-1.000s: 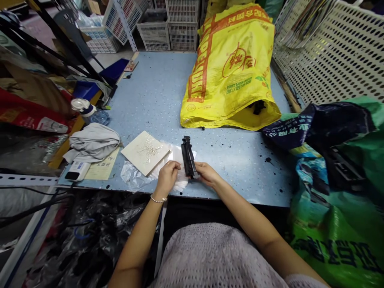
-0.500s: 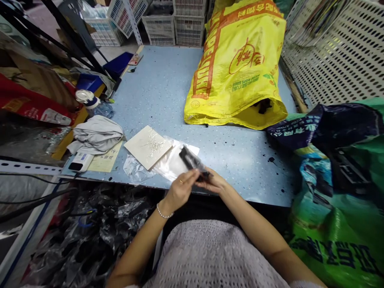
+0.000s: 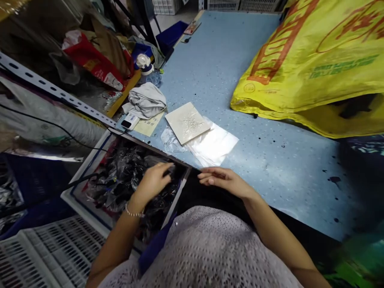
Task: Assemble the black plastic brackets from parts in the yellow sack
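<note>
My left hand [image 3: 154, 182] hangs over a crate [image 3: 87, 176] filled with black items in clear plastic bags [image 3: 129, 172]. Its thumb and fingers are bent and apart, with nothing visible held between them. A bagged black item shows close to its fingertips. At the table's front edge is my right hand [image 3: 223, 180], open and empty, fingers loosely stretched out. Just beyond it lie flat clear plastic bags [image 3: 219, 144]. A pale square board [image 3: 187, 124] with small shiny bits on top partly covers them, and a crumpled clear plastic piece [image 3: 171, 141] lies at its left.
A large yellow sack [image 3: 300, 80] occupies the table's right side. Left of the board are a grey cloth [image 3: 147, 100], a yellow paper note [image 3: 148, 126], a small white device [image 3: 130, 121] and a bottle [image 3: 147, 68]. White plastic baskets [image 3: 54, 248] stand at lower left.
The view has swung left and down. My hands have parted, and the bagged black item they held is no longer between them. My left hand has moved over the crate.
</note>
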A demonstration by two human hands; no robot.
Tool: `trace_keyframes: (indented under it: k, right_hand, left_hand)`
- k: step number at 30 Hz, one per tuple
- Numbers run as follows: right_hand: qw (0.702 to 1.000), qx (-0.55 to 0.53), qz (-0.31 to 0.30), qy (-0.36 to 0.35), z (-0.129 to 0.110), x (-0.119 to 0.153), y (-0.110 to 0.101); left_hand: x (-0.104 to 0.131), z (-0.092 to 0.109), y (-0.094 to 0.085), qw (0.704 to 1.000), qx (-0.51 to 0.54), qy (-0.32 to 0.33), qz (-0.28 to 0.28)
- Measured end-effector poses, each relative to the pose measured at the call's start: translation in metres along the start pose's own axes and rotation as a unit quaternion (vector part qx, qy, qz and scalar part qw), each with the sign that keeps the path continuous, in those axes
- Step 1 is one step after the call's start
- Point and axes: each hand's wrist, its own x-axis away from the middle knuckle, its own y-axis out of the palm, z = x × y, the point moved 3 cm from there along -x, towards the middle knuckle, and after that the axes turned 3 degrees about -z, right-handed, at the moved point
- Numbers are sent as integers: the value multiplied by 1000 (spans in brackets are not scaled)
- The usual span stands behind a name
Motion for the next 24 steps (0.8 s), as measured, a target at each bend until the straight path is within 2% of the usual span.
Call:
trace_keyframes:
  k: [1, 2, 4, 6, 8, 11, 15, 20, 24]
  right_hand:
    - [999, 14, 45, -6, 2, 0, -9]
    - [995, 33, 95, -13, 6, 0, -19]
    - [981, 64, 184, -22, 18, 0, -41]
    - [966, 74, 244, -27, 32, 0, -58]
    - [957, 74, 279, -40, 43, -1, -68]
    - [952, 92, 287, -51, 51, -1, -72]
    - [946, 117, 299, -55, 55, 1, -71]
    - [934, 138, 326, -57, 58, 4, -71]
    - [931, 162, 323, -55, 57, 5, -69]
  left_hand:
    - [1, -37, 9, 995, -52, -82, -37]
    - [3, -74, 21, 977, -100, -171, -81]
    - [9, -132, 50, 950, -136, -259, -112]
    - [17, -171, 79, 938, -147, -291, -118]
    - [24, -196, 101, 934, -155, -300, -116]
    - [28, -219, 116, 934, -165, -299, -104]
    - [17, -237, 123, 941, -169, -281, -79]
    - [-5, -241, 137, 949, -140, -275, -64]
    - [-6, -229, 154, 928, -133, -349, -5]
